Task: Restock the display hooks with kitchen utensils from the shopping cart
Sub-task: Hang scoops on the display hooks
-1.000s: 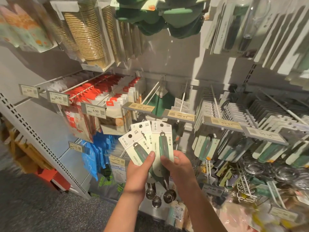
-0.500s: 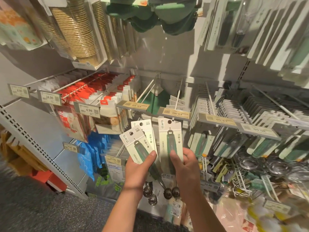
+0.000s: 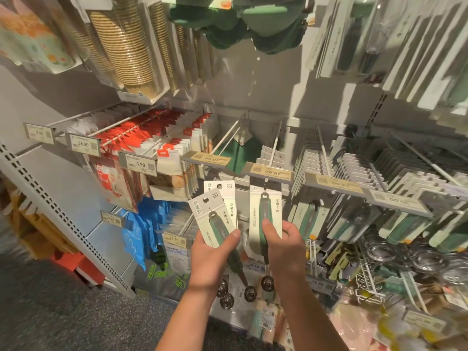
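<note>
Holding carded scoops [image 3: 266, 219], hands [image 3: 286, 249] apart.

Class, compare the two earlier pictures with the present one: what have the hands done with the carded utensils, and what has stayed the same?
The right hand has drawn one carded utensil out of the fan and raised it rightward until its top sits just under the 10.90 price tag. The left hand still grips the remaining cards, now slightly apart from that one. The hooks and hanging stock look unchanged.

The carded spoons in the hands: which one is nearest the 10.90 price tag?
The single card pinched by the right hand; the left hand holds two lower, leftward.
</note>
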`<state>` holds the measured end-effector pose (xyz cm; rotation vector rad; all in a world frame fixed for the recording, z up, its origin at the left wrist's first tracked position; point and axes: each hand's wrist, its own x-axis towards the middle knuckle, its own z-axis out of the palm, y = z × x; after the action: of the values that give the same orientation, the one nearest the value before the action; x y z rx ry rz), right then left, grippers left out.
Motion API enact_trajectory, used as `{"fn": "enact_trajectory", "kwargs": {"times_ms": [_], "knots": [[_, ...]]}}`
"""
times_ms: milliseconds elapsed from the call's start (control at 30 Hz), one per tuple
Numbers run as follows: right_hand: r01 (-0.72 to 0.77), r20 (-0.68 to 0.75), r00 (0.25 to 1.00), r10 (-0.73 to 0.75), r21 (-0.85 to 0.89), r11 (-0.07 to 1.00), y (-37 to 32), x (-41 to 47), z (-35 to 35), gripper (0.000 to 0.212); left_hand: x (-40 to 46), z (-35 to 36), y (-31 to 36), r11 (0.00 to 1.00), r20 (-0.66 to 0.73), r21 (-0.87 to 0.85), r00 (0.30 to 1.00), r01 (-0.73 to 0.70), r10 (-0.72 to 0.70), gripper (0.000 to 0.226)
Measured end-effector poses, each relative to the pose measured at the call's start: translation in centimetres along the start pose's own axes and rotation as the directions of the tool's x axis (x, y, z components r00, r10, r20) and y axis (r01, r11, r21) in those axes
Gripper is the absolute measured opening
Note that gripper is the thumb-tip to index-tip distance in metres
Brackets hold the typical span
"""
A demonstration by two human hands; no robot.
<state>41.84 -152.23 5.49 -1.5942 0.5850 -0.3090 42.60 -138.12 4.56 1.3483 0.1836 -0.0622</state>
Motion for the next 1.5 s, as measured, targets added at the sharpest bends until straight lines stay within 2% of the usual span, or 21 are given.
{"fn": "enact_trajectory", "kwargs": {"times_ms": [133,200,233,333,367,433,500,600,633,733,767,833,900,1000,1100,1200,1300,1500], "knots": [[-0.093,0.01,0.996,0.093,0.071,0.993,0.2,2.8,0.7,0.066,-0.2,-0.4,0.2,0.999,-0.015,0.024,0.999,-0.04,0.041,0.035],[-0.171,0.01,0.985,0.171,0.044,0.984,0.2,4.0,1.1,0.084,-0.3,-0.6,0.3,0.998,-0.014,0.027,0.998,-0.054,0.055,0.035],[-0.199,0.022,0.98,0.199,0.021,0.98,0.3,4.5,1.2,0.086,-0.3,-0.7,0.3,0.998,-0.017,0.026,0.998,-0.057,0.058,0.034],[-0.235,0.055,0.97,0.236,-0.026,0.972,0.5,4.9,1.1,0.05,-0.4,-0.9,0.3,0.999,-0.019,0.012,0.999,-0.049,0.05,0.031],[-0.258,0.066,0.964,0.257,0.004,0.966,0.9,5.0,1.0,0.047,-0.4,-0.9,0.3,0.999,-0.016,0.003,0.999,-0.043,0.043,0.03],[-0.286,0.106,0.954,0.279,0.06,0.956,1.7,4.3,1.1,0.063,-0.4,-1.0,0.3,0.999,-0.017,-0.023,0.999,-0.03,0.029,0.03],[-0.24,0.141,0.963,0.228,0.072,0.968,1.8,3.0,1.2,0.065,-0.5,-0.9,0.2,0.999,-0.008,-0.047,1.0,-0.017,0.017,0.032],[-0.121,0.236,0.965,0.111,0.029,0.992,1.3,1.0,1.0,0.026,-0.5,-0.8,0.0,0.998,0.007,-0.067,1.0,-0.003,0.003,0.036],[-0.073,0.296,0.953,0.065,0.014,0.997,0.8,0.4,1.0,0.022,-0.5,-0.8,0.0,0.998,0.012,-0.068,1.0,0.004,-0.004,0.037],[0.052,0.423,0.905,-0.042,-0.013,0.999,0.2,-0.6,1.1,0.042,-0.3,-0.6,-0.1,0.997,0.032,-0.068,0.999,0.041,-0.039,0.04],[0.078,0.441,0.896,-0.052,-0.041,0.996,0.1,-0.7,1.2,0.034,-0.2,-0.5,-0.1,0.997,0.037,-0.059,0.998,0.051,-0.049,0.039],[0.121,0.429,0.901,-0.062,-0.111,0.986,0.2,-1.1,1.1,0.005,-0.1,-0.3,0.0,0.997,0.038,-0.046,0.997,0.064,-0.062,0.04],[0.144,0.433,0.899,-0.062,-0.159,0.977,0.5,-1.1,1.1,0.009,-0.1,-0.1,0.1,0.995,0.047,-0.047,0.995,0.086,-0.084,0.048],[0.109,0.437,0.899,-0.039,-0.135,0.985,0.8,-1.4,1.3,0.009,-0.2,0.0,0.5,0.983,0.064,-0.087,0.986,0.161,-0.156,0.061],[0.072,0.405,0.914,-0.013,-0.13,0.989,1.1,-1.3,1.3,0.02,-0.2,-0.1,0.9,0.955,0.109,-0.145,0.964,0.258,-0.243,0.056],[0.047,0.374,0.928,0.005,-0.131,0.99,1.4,-1.4,1.3,0.019,-0.1,-0.3,0.9,0.935,0.161,-0.162,0.943,0.316,-0.291,0.058],[0.018,0.348,0.937,0.017,-0.098,0.995,1.7,-1.4,1.5,0.011,-0.1,-0.5,0.8,0.952,0.131,-0.137,0.958,0.274,-0.256,0.055],[-0.136,0.338,0.935,0.102,0.077,0.988,2.2,-1.6,1.4,0.016,-0.3,-0.5,0.6,0.972,0.079,-0.125,0.978,0.201,-0.192,0.029]]}}
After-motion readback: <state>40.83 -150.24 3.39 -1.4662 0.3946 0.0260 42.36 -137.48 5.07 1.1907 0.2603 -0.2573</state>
